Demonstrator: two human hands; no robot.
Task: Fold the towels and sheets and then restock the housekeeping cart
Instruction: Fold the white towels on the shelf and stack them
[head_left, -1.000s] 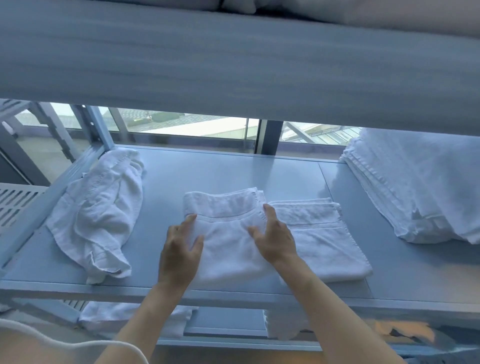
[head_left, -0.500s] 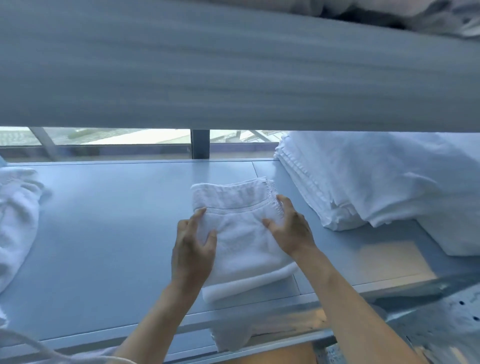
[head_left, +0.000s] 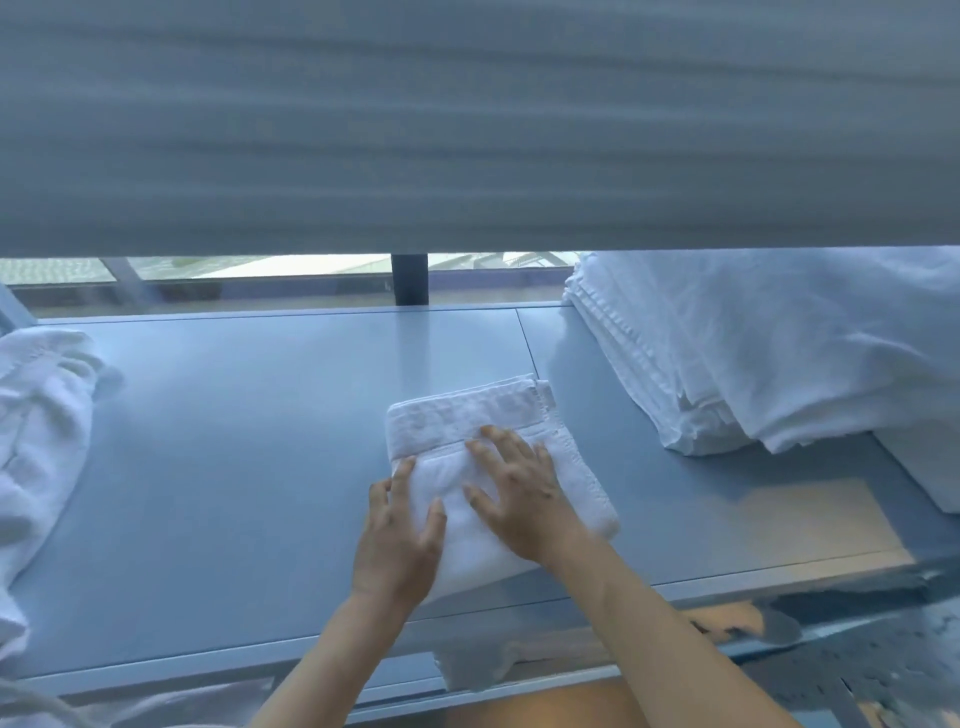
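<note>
A small folded white towel (head_left: 470, 418) lies on the grey cart shelf (head_left: 234, 467), near its front edge. My left hand (head_left: 402, 535) rests flat on the towel's near left part with fingers spread. Beside it, my right hand (head_left: 519, 493) presses flat on the towel's top, fingers apart. Neither hand grips anything. A crumpled white towel (head_left: 41, 431) lies at the shelf's left end. At the right end sits a stack of folded white sheets (head_left: 753, 353).
The upper shelf's grey edge (head_left: 467, 130) spans the top of the view, low over the working shelf. A dark post (head_left: 409, 278) and a window rail stand behind. More white cloth (head_left: 478, 667) shows on the shelf below. A lit patch (head_left: 810, 525) marks the shelf's right front.
The view has swung right, so the crumpled towel slid to the left edge. The second folded towel beside the first is out of sight. My right hand moved from the towel's edge onto its top.
</note>
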